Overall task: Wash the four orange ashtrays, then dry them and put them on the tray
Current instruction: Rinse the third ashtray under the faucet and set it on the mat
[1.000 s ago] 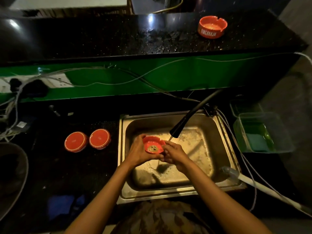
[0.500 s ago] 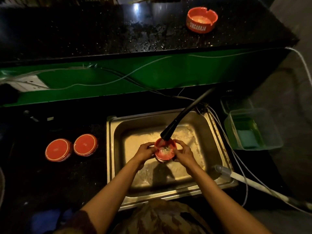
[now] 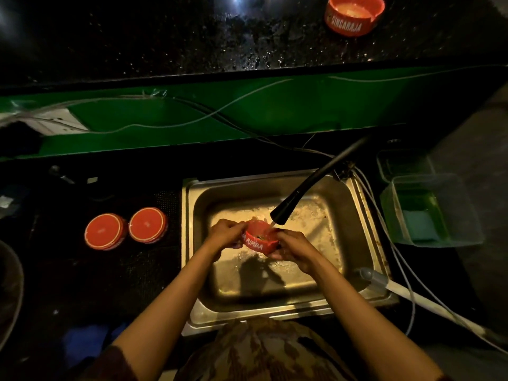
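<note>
Over the steel sink (image 3: 354, 204) I hold an orange ashtray (image 3: 258, 239) with white lettering under the running water of the black tap spout (image 3: 286, 210). My left hand (image 3: 224, 235) grips its left rim and my right hand (image 3: 295, 247) grips its right side. Something dark lies inside the ashtray. Two more orange ashtrays (image 3: 105, 231) (image 3: 148, 224) lie upside down side by side on the dark counter left of the sink. Another orange ashtray (image 3: 354, 13) stands upright on the raised black counter at the far right.
A clear plastic tub (image 3: 431, 210) with green liquid and a sponge stands right of the sink. Cables run along the green panel (image 3: 192, 119) behind it. A white hose (image 3: 423, 301) crosses the sink's front right corner. A blue cloth (image 3: 85, 345) lies at the lower left.
The ashtray has tilted so its lettered side faces me, and both hands have shifted slightly left under the spout. The camera has dipped closer to the sink.
</note>
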